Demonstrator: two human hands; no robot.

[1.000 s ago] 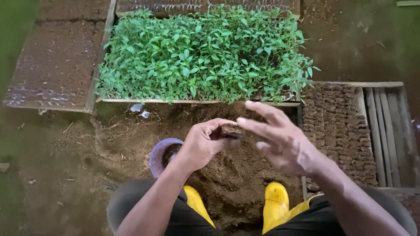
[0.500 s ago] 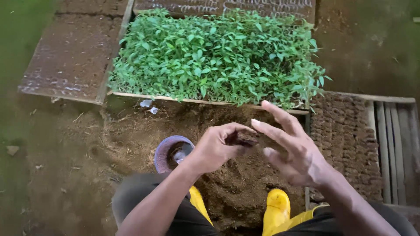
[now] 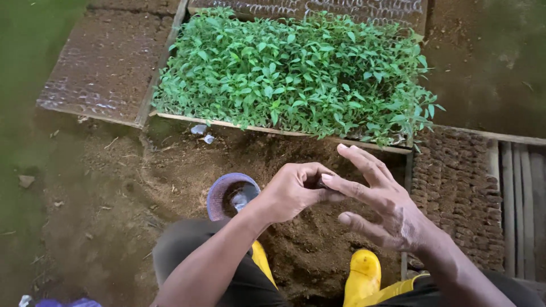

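My left hand (image 3: 291,192) is curled into a fist around a small dark lump of soil (image 3: 320,183), of which only a sliver shows between the fingers. My right hand (image 3: 382,206) hovers just to its right with fingers spread. Its forefinger reaches across and touches the left hand's fingertips at the lump. Both hands are held above a loose pile of brown soil (image 3: 318,250) between my knees.
A purple round container (image 3: 219,190) sits on the ground under my left wrist. A dense bed of green seedlings (image 3: 296,74) lies ahead, a bare soil bed (image 3: 108,62) to its left. Rows of dark soil-filled plugs (image 3: 455,187) and wooden slats (image 3: 523,199) are at right. My yellow boots (image 3: 364,273) stand below.
My left hand has closed tighter, hiding most of the dark lump that showed between the hands. Both hands have sunk a little toward me, and the view has shifted slightly.
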